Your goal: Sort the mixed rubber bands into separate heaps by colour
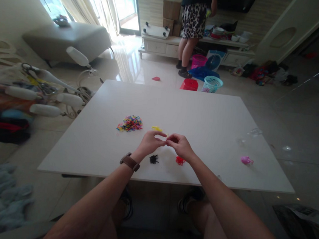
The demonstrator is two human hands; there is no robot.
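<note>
My left hand (pixel 150 141) and my right hand (pixel 180 144) meet fingertip to fingertip above the white table (pixel 205 113), pinching a tiny yellow band (pixel 167 137) between them. A brown watch strap sits on my left wrist. A heap of multicoloured small bands (pixel 129 123) lies to the left of my hands. A small yellow cluster (pixel 156 128) lies just behind my left hand. A black cluster (pixel 154 159) and a red cluster (pixel 180 160) rest on the table under my wrists. A pink cluster (pixel 246 160) lies far right.
A person (pixel 193 28) stands at the far cabinet, back in the room. A red box (pixel 189 84), a teal basket (pixel 212 84) and a pink basket (pixel 199 60) sit on the floor beyond the table. A white rack with scissors (pixel 40 84) stands at left.
</note>
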